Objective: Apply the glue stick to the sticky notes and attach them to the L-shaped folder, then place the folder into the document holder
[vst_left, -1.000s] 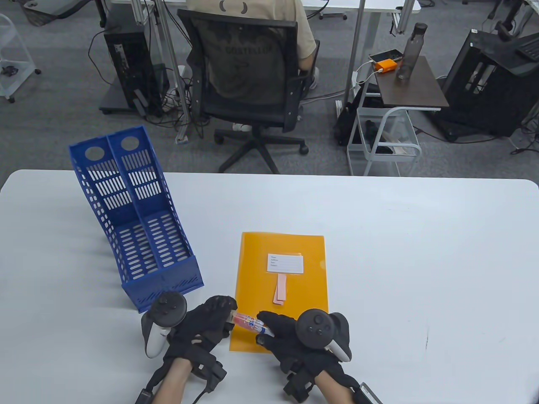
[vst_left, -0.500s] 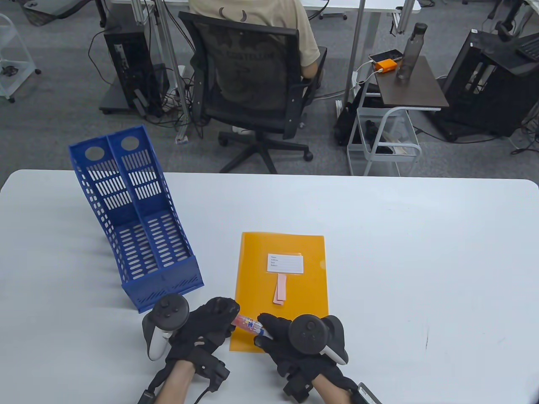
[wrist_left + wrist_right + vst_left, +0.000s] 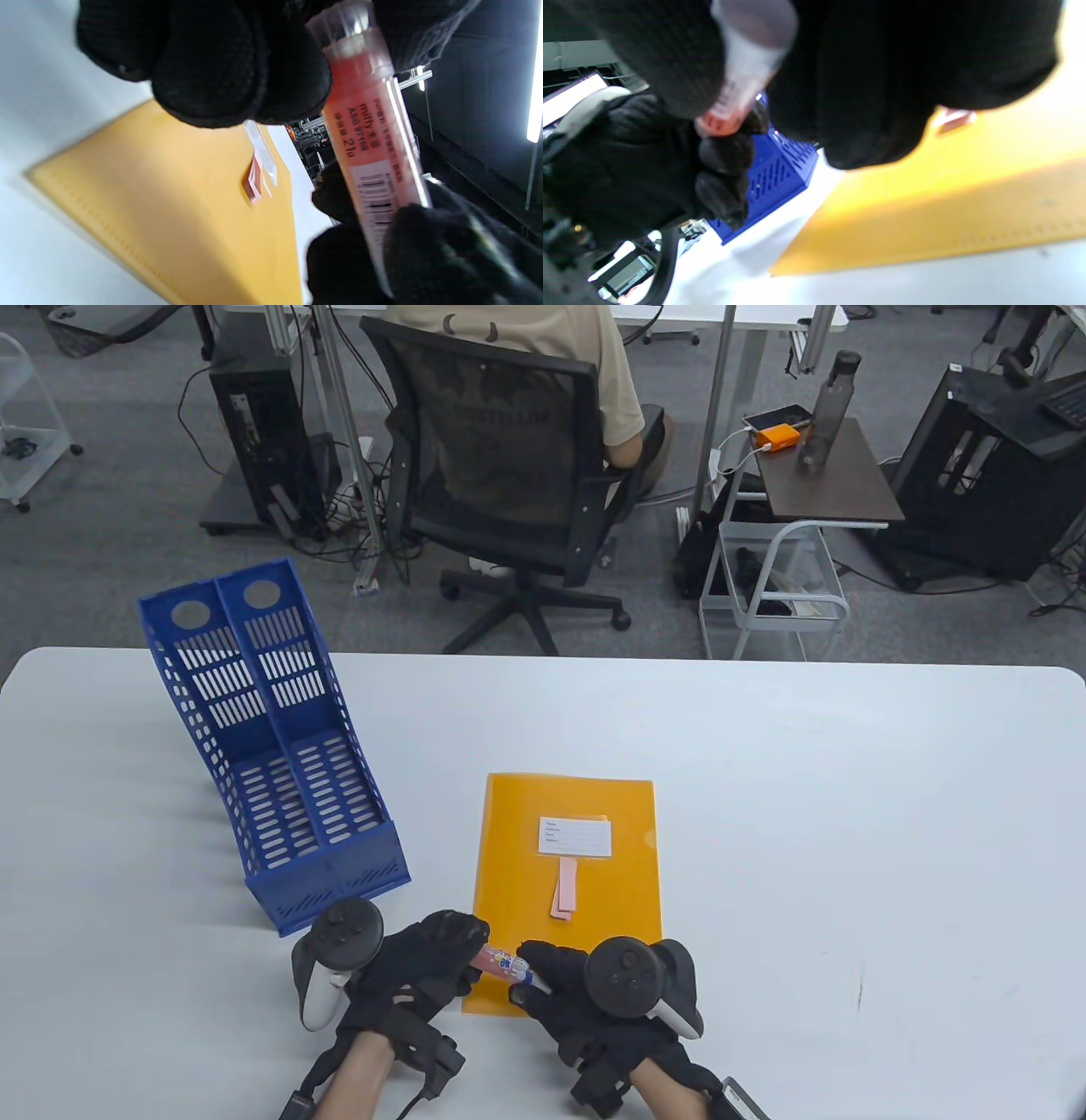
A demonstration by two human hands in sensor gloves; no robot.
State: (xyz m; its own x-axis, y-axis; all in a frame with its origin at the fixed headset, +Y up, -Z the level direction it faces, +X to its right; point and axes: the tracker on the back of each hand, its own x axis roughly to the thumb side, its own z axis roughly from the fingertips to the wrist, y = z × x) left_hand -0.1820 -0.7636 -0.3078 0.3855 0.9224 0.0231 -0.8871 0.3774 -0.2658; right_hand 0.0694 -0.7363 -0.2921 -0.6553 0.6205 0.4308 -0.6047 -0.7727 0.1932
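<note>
Both hands are clamping the pink transparent plastic glue stick (image 3: 502,963) over the near edge of the orange L-shaped folder (image 3: 517,848): left hand (image 3: 424,963) gripping the cap end, right hand (image 3: 564,984) the body, likely to uncap. Pink sticky notes (image 3: 563,889) are lying mid-folder; the blue perforated plastic document holder (image 3: 280,780) is standing left of the folder.

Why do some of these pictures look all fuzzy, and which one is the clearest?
Table view: clearest, evenly lit, with soft shadows beside the blue holder. Left wrist view: the glue stick label is fairly sharp, but the left hand and orange folder are soft, with a glaring light strip at the edge. Right wrist view: blurriest; the right hand sits too close to focus.
</note>
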